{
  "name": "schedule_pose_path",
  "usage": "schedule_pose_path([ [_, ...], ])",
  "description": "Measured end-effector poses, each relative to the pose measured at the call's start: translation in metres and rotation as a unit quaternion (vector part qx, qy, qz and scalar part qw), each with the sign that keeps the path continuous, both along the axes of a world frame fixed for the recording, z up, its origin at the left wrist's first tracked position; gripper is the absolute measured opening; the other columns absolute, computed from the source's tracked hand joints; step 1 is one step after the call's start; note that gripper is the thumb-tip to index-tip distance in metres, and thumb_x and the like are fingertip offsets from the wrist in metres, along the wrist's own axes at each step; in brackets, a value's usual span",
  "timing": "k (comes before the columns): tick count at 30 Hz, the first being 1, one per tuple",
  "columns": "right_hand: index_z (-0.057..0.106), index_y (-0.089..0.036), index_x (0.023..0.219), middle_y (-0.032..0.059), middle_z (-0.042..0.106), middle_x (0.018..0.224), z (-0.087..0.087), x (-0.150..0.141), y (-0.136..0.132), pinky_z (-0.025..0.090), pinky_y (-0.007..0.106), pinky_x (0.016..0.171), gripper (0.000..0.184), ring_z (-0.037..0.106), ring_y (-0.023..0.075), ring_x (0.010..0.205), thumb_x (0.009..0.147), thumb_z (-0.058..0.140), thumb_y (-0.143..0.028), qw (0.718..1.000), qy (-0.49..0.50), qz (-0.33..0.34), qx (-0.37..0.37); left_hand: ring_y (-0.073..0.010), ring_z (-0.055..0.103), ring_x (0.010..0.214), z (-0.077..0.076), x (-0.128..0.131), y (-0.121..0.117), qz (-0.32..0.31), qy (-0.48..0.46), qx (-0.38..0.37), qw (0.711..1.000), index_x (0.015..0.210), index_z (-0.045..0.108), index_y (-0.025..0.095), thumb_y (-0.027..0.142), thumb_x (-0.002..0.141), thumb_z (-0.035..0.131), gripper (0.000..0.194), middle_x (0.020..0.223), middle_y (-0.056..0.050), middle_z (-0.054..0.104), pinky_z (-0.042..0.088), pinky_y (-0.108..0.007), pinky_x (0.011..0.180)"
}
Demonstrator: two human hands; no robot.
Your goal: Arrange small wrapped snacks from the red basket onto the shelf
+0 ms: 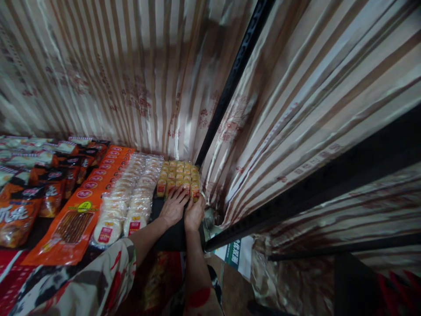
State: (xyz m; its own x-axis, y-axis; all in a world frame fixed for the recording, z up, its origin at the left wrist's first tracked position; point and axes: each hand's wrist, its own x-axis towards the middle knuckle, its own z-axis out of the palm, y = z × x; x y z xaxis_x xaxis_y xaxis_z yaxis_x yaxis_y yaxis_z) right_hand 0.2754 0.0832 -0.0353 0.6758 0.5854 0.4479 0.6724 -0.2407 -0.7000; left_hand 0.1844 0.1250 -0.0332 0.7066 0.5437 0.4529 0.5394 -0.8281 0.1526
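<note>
Small yellow snack packs (179, 171) stand in tight rows at the right end of a dark shelf (167, 232). My left hand (173, 206) lies against the front of these packs, its fingers stretched out and touching them. Beside it, my right hand (194, 214) has its fingers closed at the front right-hand pack (194, 189), which carries a red label. Just left of the yellow packs are two rows of round white rice crackers (136, 215) in clear wrappers, with red labels in front.
Long orange snack packets (74, 219) overlap in a row, with orange-and-black bags (51, 193) further left. A striped curtain (148, 87) hangs behind. A black upright post (230, 87) stands by the yellow packs, and a dark bar (315, 180) slants across the right.
</note>
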Motion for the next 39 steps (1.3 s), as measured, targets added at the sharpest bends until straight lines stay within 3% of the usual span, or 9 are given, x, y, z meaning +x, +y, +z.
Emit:
schedule_pose_path([
  [11, 0.054, -0.016, 0.105, 0.0119, 0.064, 0.095, 0.003, -0.005, 0.003, 0.04, 0.031, 0.066, 0.03, 0.06, 0.0214, 0.081, 0.088, 0.035, -0.031, 0.996, -0.013, -0.045, -0.072, -0.0244, 0.026, 0.134, -0.001, 0.001, 0.001, 0.006, -0.006, -0.011, 1.0, 0.126, 0.049, 0.018, 0.02, 0.083, 0.046, 0.043, 0.141, -0.008, 0.04, 0.022, -0.048, 0.11],
  [18, 0.058, -0.015, 0.098, 0.0125, 0.063, 0.098, -0.004, 0.002, 0.003, 0.042, 0.032, 0.078, 0.028, 0.055, 0.0209, 0.094, 0.088, 0.035, -0.029, 1.0, -0.011, -0.012, 0.019, -0.0234, 0.024, 0.135, -0.002, 0.0, 0.001, 0.004, -0.003, -0.015, 1.0, 0.128, 0.046, 0.019, 0.015, 0.079, 0.046, 0.049, 0.141, -0.007, 0.039, 0.02, -0.048, 0.11],
  [22, 0.059, -0.014, 0.092, 0.0121, 0.064, 0.093, -0.005, 0.002, 0.003, 0.043, 0.031, 0.078, 0.029, 0.057, 0.0199, 0.089, 0.088, 0.035, -0.03, 0.999, 0.007, -0.01, 0.045, -0.024, 0.025, 0.134, -0.001, 0.0, 0.0, 0.004, -0.01, -0.02, 1.0, 0.127, 0.048, 0.019, 0.014, 0.079, 0.047, 0.048, 0.141, -0.006, 0.039, 0.021, -0.048, 0.11],
  [29, 0.058, -0.013, 0.101, 0.0133, 0.065, 0.093, -0.01, 0.002, 0.002, 0.044, 0.032, 0.071, 0.032, 0.059, 0.021, 0.082, 0.087, 0.035, -0.029, 0.999, 0.033, -0.029, 0.033, -0.0241, 0.026, 0.134, 0.0, 0.0, 0.0, 0.003, -0.01, -0.019, 1.0, 0.126, 0.049, 0.019, 0.012, 0.076, 0.049, 0.05, 0.141, -0.007, 0.04, 0.022, -0.048, 0.11],
  [39, 0.06, -0.013, 0.097, 0.0134, 0.063, 0.096, -0.01, 0.005, 0.005, 0.044, 0.035, 0.081, 0.029, 0.056, 0.0209, 0.092, 0.084, 0.036, -0.023, 0.996, 0.028, -0.014, 0.08, -0.0247, 0.026, 0.134, -0.006, -0.001, 0.002, 0.0, -0.021, -0.027, 0.999, 0.124, 0.051, 0.02, 0.012, 0.076, 0.047, 0.049, 0.141, -0.006, 0.039, 0.021, -0.048, 0.111],
])
